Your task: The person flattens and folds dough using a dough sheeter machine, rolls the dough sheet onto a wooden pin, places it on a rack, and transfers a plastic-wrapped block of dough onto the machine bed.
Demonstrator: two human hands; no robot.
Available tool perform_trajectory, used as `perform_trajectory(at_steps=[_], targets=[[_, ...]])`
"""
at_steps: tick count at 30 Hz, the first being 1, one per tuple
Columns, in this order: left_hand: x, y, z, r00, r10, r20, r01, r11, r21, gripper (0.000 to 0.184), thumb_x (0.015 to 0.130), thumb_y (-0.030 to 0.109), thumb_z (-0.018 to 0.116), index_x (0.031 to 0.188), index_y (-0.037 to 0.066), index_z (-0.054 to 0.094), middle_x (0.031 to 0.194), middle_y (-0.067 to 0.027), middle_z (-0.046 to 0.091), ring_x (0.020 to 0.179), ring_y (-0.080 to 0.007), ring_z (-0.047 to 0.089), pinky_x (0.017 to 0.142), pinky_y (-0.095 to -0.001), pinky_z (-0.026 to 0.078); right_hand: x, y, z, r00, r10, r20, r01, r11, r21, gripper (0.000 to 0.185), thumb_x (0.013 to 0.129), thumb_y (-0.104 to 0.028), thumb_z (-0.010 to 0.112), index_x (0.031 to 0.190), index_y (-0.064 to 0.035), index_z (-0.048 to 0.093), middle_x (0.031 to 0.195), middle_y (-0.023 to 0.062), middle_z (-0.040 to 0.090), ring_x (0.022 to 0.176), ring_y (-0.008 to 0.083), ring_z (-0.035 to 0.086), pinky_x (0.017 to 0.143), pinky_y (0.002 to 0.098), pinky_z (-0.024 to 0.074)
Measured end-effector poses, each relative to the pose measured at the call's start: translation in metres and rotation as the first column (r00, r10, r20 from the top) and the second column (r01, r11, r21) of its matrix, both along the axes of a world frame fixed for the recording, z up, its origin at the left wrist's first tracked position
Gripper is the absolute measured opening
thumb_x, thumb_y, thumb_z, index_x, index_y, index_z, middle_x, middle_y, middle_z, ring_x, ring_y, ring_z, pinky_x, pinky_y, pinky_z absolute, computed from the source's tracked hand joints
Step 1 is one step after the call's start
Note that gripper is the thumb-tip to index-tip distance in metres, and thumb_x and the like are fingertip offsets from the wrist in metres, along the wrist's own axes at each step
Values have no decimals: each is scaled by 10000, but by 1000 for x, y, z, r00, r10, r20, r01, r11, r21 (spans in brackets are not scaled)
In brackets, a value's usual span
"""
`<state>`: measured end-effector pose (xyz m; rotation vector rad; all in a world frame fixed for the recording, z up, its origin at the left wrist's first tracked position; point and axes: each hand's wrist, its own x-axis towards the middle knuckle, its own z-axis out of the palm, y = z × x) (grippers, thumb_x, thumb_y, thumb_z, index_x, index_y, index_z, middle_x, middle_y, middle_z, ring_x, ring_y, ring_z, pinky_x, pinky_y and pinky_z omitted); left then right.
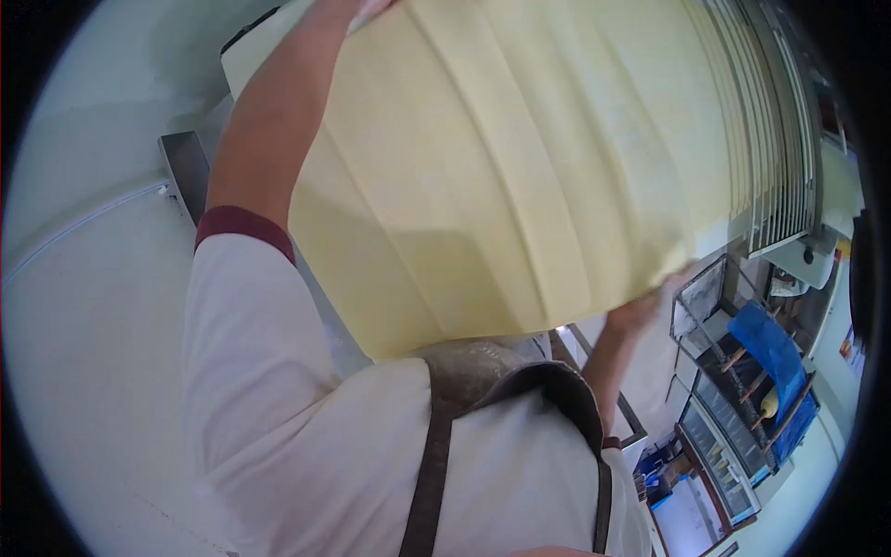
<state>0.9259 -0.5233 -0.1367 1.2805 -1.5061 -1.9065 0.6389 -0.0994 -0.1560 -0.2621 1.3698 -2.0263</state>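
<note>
A broad, pale yellow dough sheet (483, 176) fills the upper middle, with long soft folds running across it. Its near edge hangs close to my apron. My left arm reaches over its left side, and only a bit of my left hand (371, 7) shows at the top border, against the dough; its fingers are cut off. At the sheet's lower right edge is my right hand (640, 311), blurred, with its fingers closed on the dough's rim and partly hidden by it.
A metal slatted guard (784, 139) stands at the sheet's right side. Further right is a metal rack with a blue sheet (772, 339) and wooden rods. A glass-fronted case (719, 455) is below it. A white wall (102, 325) runs along the left.
</note>
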Motion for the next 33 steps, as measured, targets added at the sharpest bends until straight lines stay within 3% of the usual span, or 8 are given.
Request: perform_trajectory(at_steps=[1,5,11,15,19,24,28,33], targets=[[-15,10,15,941,-72,329,71,997,13,476,977,377,445,1316,47,499,1288,-130,552,1187,-256,516,1020,-408,376,-5,2,-23,999,14,40,-13,1000,-23,831,853,-100,618,1490,-144,87,1391,205,396,1182,320,506,955,440,457],[7,-1,-1,868,-318,381,246,942,227,576,972,456,404,1395,66,409,1441,-139,408,1352,-227,344,1107,-364,270,43,14,4,975,220,27,-220,947,236,693,905,-19,505,1490,-112,145,1372,181,430,1211,268,488,1001,407,421],[77,10,-26,856,-293,426,439,847,-301,494,845,306,666,1193,-30,566,1095,-78,621,1024,-165,577,911,-318,435,36,5,39,911,385,-147,-238,783,575,211,894,33,543,1103,48,567,1110,136,598,973,203,607,873,312,499],[106,7,14,955,-296,-25,285,936,-207,451,893,288,596,1245,11,540,1129,-71,620,1036,-157,571,919,-329,434,50,5,93,876,318,-361,-183,914,362,249,874,-73,625,1071,71,579,1102,169,605,970,197,603,883,307,477],[41,-8,-8,844,-267,-465,269,961,-63,558,926,449,482,1296,32,496,1149,-99,610,1064,-187,566,950,-352,413,19,-15,59,989,-148,22,150,985,-88,714,873,-176,626,1460,-93,229,1357,186,427,1207,276,476,1000,430,414],[2,-11,-13,903,-379,201,349,921,171,518,888,394,556,1254,28,538,1096,-106,639,959,-207,611,893,-360,456,41,8,0,991,-74,108,58,988,144,583,909,-88,534,1439,-140,296,1325,113,458,1155,227,502,974,387,432],[20,11,-37,831,-549,93,550,835,21,442,839,249,645,1198,2,571,1062,-104,647,952,-208,612,889,-349,457,44,20,-10,804,552,-221,-249,650,718,286,809,-68,698,1089,-32,652,1128,118,616,1104,199,548,969,287,401],[80,44,-22,926,-275,261,320,935,-152,416,835,195,659,1180,-22,580,1039,-64,646,939,-182,598,876,-343,454,63,26,46,799,594,-94,-429,672,603,279,818,-63,692,1085,-5,637,1107,115,615,1104,210,551,981,321,406]])
